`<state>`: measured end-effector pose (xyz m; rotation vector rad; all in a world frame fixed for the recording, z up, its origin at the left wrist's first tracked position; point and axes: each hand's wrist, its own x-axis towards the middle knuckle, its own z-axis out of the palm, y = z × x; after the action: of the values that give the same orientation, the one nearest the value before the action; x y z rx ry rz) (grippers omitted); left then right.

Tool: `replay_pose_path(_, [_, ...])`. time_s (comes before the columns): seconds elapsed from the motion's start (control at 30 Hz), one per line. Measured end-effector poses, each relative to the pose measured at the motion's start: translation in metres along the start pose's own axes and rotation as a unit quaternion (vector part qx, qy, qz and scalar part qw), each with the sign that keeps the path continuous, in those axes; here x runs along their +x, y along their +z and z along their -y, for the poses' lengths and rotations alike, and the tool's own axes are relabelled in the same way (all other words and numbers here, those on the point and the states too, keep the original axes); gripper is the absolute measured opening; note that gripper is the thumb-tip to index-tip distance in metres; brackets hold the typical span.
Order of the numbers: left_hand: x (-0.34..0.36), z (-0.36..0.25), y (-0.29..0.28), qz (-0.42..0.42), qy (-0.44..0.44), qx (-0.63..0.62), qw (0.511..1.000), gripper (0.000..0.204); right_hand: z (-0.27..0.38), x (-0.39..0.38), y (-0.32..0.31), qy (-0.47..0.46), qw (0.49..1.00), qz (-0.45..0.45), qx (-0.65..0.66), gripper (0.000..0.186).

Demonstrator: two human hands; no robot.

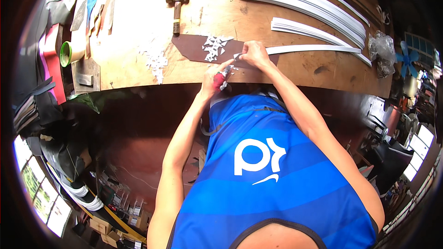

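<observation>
My right hand is closed at the left end of a long white strip, which trails off to the right across the wooden table. Fingers of my left hand reach up toward that same end, close to the right fingertips. A red-and-white thing sits in the left hand; its kind cannot be made out. Beneath both hands lies a dark brown flat board, with small white cut pieces heaped on it. More white scraps are scattered on the table to the left.
A hammer lies beyond the board. Stacked white strips and a shorter bundle lie at the right, near a crumpled clear plastic bag. On the left are a green-rimmed roll and a dark block. The table's front edge runs before me.
</observation>
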<state>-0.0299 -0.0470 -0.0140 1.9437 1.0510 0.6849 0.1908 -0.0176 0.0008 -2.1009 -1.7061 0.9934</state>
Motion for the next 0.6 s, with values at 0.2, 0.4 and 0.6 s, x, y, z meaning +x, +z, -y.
replay_pose_path(0.2, [0.011,0.002,-0.014,0.061,0.024,-0.071,0.995,0.044,0.001,0.0,0.005,0.04,0.999,0.005,-0.002,0.02])
replay_pose_path(0.4, [0.021,-0.004,-0.022,0.081,0.026,-0.087,0.993,0.039,0.004,0.0,0.002,0.066,0.998,0.018,0.019,0.023])
replay_pose_path(0.6, [0.025,-0.007,-0.023,0.114,0.024,-0.046,0.992,0.039,0.004,0.0,0.003,0.083,0.996,0.021,0.028,0.019])
